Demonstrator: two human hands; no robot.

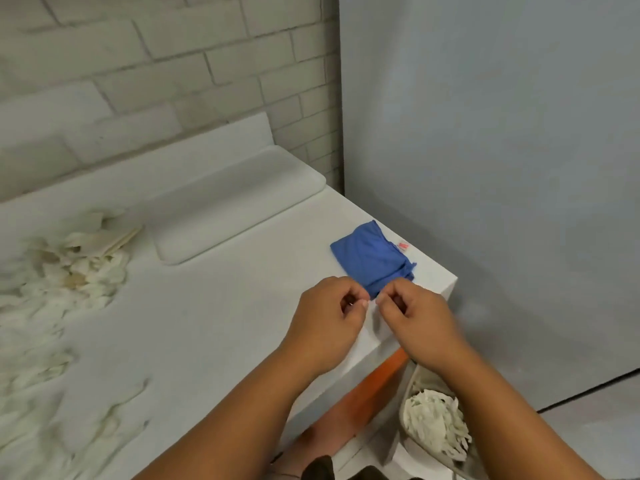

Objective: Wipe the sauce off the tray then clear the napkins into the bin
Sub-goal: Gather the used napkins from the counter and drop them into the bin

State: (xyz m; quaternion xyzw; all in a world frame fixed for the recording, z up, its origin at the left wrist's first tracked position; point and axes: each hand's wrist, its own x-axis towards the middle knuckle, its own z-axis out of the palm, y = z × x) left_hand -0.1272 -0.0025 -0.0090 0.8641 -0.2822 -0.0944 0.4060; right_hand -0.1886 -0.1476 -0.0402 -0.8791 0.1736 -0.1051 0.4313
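A folded blue cloth [372, 258] lies near the right edge of the white table [207, 323]. My left hand [329, 323] and my right hand [419, 323] sit side by side at the cloth's near corner, fingers curled and tips almost meeting. The right thumb and forefinger pinch that corner. The left fingertips stop just short of it and seem to hold nothing. A shallow white tray [239, 209] rests at the back by the wall, and I see no sauce on it. Crumpled white napkins [72, 265] are heaped on the left of the table.
A bin [433, 420] with crumpled napkins in it stands on the floor under the table's right edge, below my right forearm. A brick wall runs behind the table and a grey panel [502, 168] stands to the right. More napkins trail along the table's near left.
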